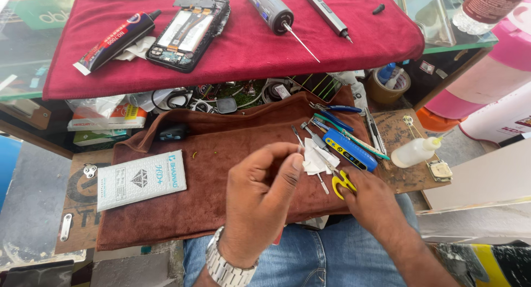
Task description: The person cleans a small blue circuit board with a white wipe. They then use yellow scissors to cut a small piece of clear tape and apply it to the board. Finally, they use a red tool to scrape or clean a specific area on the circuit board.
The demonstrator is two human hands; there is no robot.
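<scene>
A small white piece (303,149), possibly a wipe or tab, is pinched between thumb and fingertips of the left hand (264,190), which is raised over a brown cloth (221,171) spread across the lap board. The right hand (369,201) is rested at the cloth's right edge, its fingers curled beside yellow-handled scissors (343,183); whether the handles are actually gripped cannot be told. Just under the pinched piece, a crumpled white tissue (316,158) is laid on the cloth, with thin metal tools (310,136) fanned out beside it. A blue tool (349,150) and blue-handled pliers (334,114) are set just right of these. A white squeeze bottle (414,152) is lying on the worn board further right. A flat white packet (141,179) is lying on the cloth's left side. Above, on a red cloth (332,38), an opened phone (191,30), a glue tube (116,41) and an electric screwdriver (271,11) are placed well apart from both hands.
</scene>
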